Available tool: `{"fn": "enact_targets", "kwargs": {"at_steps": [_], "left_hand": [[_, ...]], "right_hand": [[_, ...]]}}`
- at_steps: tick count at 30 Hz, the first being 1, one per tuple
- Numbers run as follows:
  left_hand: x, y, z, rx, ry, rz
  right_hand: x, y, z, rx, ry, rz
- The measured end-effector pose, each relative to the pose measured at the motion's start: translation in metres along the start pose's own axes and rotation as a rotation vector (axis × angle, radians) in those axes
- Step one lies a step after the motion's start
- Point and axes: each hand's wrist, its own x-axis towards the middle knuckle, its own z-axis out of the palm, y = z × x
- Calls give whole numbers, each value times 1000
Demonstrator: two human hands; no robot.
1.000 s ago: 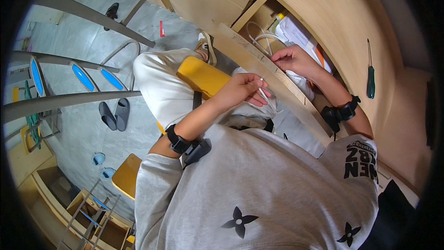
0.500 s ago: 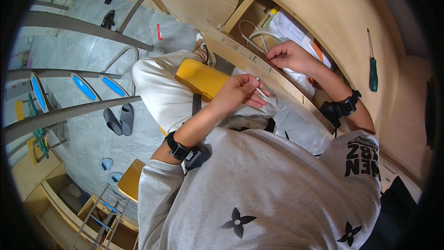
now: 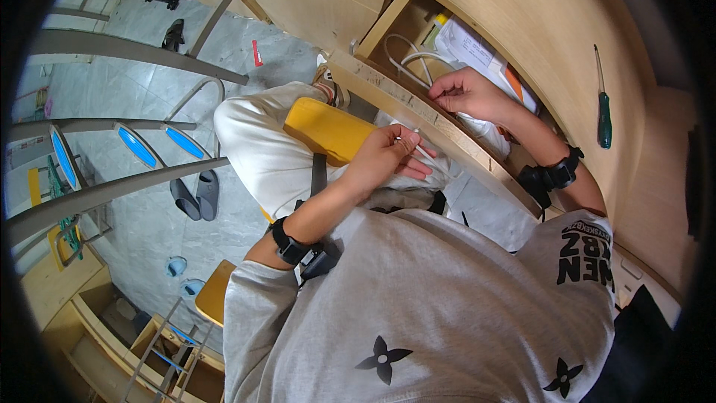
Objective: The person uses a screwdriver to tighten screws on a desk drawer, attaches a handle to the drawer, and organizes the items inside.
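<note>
My left hand is over my lap, beside the drawer front. Between its thumb and index finger is a thin white cord-like piece, while the other fingers are loosely extended. My right hand is at the top edge of the pulled-out wooden drawer, thumb and fingertips pinched together. What they pinch, if anything, cannot be made out. Inside the drawer, a looped white cable lies beside white printed papers and a white bundle partly hidden under my right forearm.
A green-handled screwdriver lies on the wooden desktop to the right. Under my left forearm is a yellow seat-like block. At left, a metal ladder with blue treads stands over grey slippers on the tiled floor.
My left hand has shifted slightly, and the white piece in it shows at a slightly different angle. My right hand stays almost still at the drawer edge.
</note>
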Motion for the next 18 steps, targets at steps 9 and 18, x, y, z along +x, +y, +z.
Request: {"fn": "enact_targets", "kwargs": {"at_steps": [9,18], "left_hand": [[2,-8,-2,122,71,102],[6,-10,-2,283,148,248]], "right_hand": [[1,3,0,-47,-10,-23],[-1,-4,0,-23,-46,71]]}}
